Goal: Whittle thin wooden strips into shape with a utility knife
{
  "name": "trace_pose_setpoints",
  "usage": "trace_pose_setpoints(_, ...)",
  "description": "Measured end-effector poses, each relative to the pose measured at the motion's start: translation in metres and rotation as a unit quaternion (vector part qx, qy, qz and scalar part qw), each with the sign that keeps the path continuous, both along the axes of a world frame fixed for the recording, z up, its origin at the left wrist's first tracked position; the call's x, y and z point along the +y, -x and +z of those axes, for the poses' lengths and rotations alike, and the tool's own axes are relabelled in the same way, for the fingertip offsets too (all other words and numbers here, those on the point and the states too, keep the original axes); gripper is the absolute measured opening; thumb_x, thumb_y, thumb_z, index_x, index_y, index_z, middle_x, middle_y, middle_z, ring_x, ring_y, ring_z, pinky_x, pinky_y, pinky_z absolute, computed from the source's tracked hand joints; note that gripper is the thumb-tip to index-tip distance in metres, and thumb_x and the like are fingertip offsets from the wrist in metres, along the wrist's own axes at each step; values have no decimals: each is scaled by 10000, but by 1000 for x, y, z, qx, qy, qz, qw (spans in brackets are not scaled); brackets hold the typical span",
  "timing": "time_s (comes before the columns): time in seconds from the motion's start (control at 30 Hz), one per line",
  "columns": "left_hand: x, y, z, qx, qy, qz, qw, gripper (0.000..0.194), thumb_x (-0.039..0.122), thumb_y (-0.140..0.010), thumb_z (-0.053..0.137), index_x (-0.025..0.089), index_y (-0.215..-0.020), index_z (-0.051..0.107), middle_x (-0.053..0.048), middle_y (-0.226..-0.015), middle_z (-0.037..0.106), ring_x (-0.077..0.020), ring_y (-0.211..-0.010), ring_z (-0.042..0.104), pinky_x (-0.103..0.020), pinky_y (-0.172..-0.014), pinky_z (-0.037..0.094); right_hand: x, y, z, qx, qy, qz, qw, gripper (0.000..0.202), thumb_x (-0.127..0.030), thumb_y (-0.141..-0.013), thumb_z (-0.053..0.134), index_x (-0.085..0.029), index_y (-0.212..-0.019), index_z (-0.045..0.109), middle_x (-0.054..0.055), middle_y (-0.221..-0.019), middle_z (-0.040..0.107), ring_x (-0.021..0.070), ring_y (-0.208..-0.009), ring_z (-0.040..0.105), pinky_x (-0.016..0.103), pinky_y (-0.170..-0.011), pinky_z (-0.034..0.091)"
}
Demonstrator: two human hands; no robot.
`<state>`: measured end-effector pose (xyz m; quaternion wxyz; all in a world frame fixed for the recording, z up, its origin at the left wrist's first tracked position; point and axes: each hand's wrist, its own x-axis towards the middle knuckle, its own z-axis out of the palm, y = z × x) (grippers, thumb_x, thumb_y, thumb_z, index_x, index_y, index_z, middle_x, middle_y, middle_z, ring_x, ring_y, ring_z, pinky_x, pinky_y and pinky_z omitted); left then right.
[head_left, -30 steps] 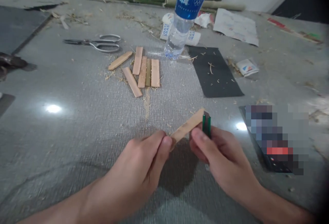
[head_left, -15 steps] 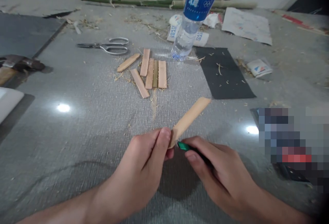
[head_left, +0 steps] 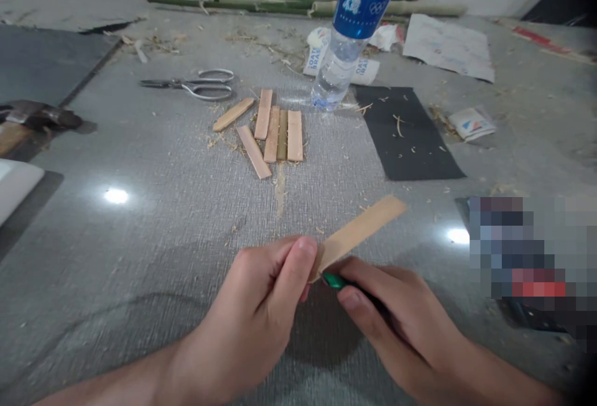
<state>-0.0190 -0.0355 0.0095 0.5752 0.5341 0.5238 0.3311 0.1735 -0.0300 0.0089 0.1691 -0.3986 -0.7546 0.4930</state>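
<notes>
A flat, pale bamboo strip (head_left: 364, 227) slants up to the right from my left hand (head_left: 268, 294), which pinches its lower end between thumb and fingers. My right hand (head_left: 396, 313) is closed around a green-tipped tool (head_left: 334, 280), most of it hidden in the palm. The tool's tip meets the lower edge of the strip beside my left fingertips; its blade is too small to make out. Beyond the hands, several short bamboo pieces (head_left: 295, 135) lie on the grey surface among thin shavings.
Metal scissors (head_left: 208, 86) lie behind the pieces. A water bottle (head_left: 345, 33) stands at back centre, left of a black sheet (head_left: 413, 135). On the left is a hammer (head_left: 41, 115); green bamboo stalks (head_left: 261, 3) line the back. A pixelated patch covers the right side.
The strip has tilted lower, its far end swinging right and toward me. Both hands have shifted slightly toward me, and the tool's tip stays at the strip's lower edge.
</notes>
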Motion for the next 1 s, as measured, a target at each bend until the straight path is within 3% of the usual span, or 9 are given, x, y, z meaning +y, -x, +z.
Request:
trace_pose_setpoints(0.13,-4,-1,-2,-14,9,9,1000,457,465,-1038,325,210,-659,339,50,-608,305,-102,-556,292,-260,-510,285,1,2,4,13,-1,2,1000,194,-218,-996,440,-288,-1127,564,-23,-858,672,131,-691,625,264,-658,480)
trace_pose_setpoints(0.27,-6,-1,-4,-42,27,15,999,457,476,-1036,322,213,-663,339,48,-618,307,-110,-572,287,-274,-520,284,1,2,3,7,8,-4,1000,158,-226,-1004,440,-273,-1059,581,-35,-770,638,121,-625,586,258,-611,457)
trace_pose_setpoints(0.4,-7,-2,-3,-59,37,18,997,453,465,-1039,320,212,-666,359,47,-618,330,-107,-574,309,-270,-523,294,1,3,1,22,41,-10,999,154,-246,-1015,452,-270,-1054,599,-28,-864,652,113,-722,594,245,-661,452)
trace_pose_setpoints(0.57,-8,-4,1,-67,30,28,997,449,456,-1047,308,209,-676,364,49,-623,337,-103,-576,309,-270,-535,294,2,6,4,20,63,-31,997,193,-308,-1034,438,-241,-912,571,-38,-795,596,106,-679,514,237,-610,408)
trace_pose_setpoints(0.77,-10,-15,-1,-51,47,88,994,474,504,-1028,336,213,-655,363,49,-603,347,-107,-569,319,-281,-529,289,2,4,3,9,55,-50,997,262,-374,-1042,413,-229,-887,566,-32,-754,565,118,-662,486,250,-588,381)
trace_pose_setpoints(0.83,-13,-19,1,-41,58,105,992,488,514,-1023,339,213,-640,364,52,-580,343,-103,-542,309,-279,-508,275,7,0,1,-13,24,-100,995,289,-418,-1032,426,-228,-864,563,-36,-719,552,115,-637,484,246,-557,367)
trace_pose_setpoints(0.93,-17,-22,9,-29,77,98,992,512,528,-1019,332,212,-616,349,53,-547,331,-95,-508,299,-272,-483,258,16,-8,0,-54,-53,-259,963,358,-502,-1002,454,-229,-777,507,-68,-568,406,98,-488,377,249,-447,277)
trace_pose_setpoints(1.0,-15,-23,14,-51,90,102,989,511,529,-1011,358,214,-610,334,57,-536,325,-89,-492,286,-259,-465,250,19,-11,2,-60,-90,-291,951,365,-503,-1006,440,-232,-764,468,-75,-551,367,93,-468,360,246,-438,271)
